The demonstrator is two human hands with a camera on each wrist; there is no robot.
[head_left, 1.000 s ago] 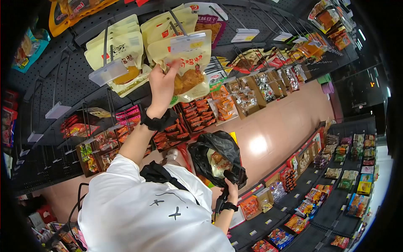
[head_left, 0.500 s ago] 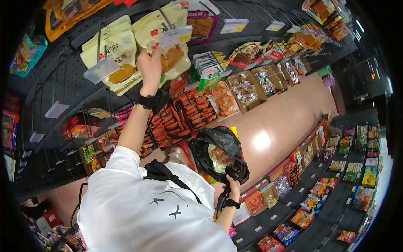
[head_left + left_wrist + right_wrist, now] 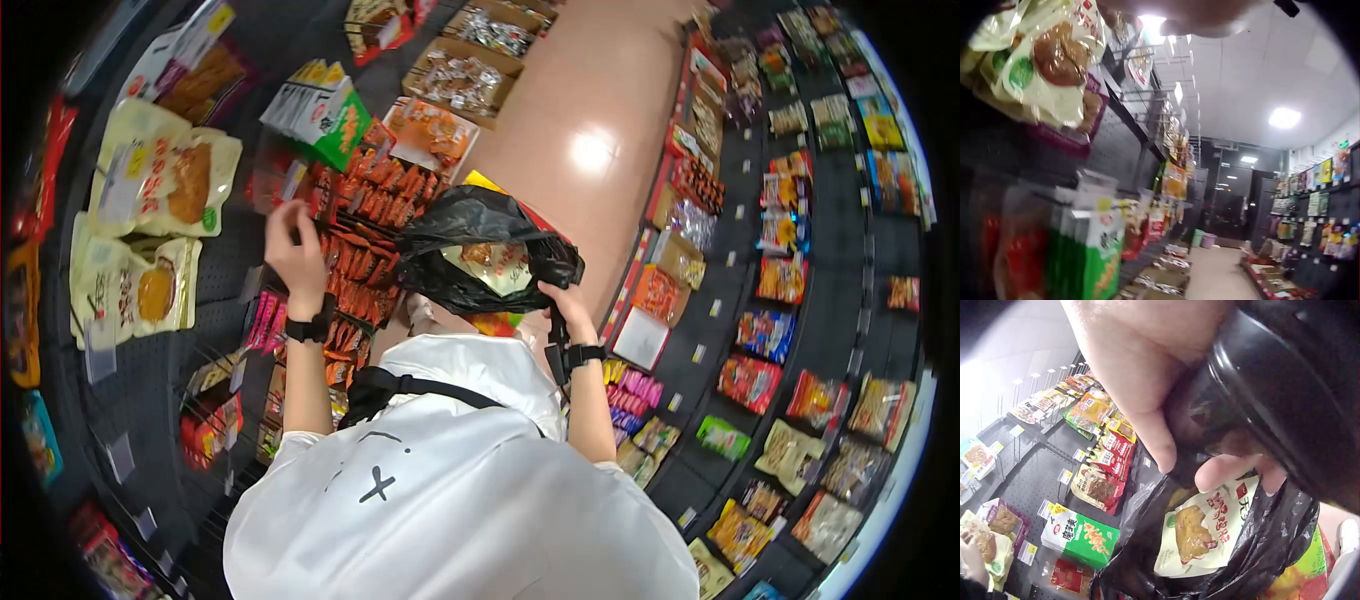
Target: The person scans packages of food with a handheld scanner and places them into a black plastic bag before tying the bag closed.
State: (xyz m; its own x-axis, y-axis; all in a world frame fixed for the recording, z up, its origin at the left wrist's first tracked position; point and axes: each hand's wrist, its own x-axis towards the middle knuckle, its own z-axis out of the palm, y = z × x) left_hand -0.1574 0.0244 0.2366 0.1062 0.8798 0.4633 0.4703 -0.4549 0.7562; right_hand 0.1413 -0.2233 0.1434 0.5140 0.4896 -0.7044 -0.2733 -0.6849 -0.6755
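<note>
Right hand [image 3: 566,300] gripping bag [image 3: 450,215], black, glossy, crumpled

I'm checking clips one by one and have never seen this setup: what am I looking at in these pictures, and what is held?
No machine: a person in a shop aisle wears three cameras. The wide picture looks down from the head; the others sit on each wrist. The right hand curls its fingers round a black plastic bag with a yellow snack packet inside. The left hand is raised by the pegboard wall near hanging yellow packets; whether it holds anything is unclear.
</note>
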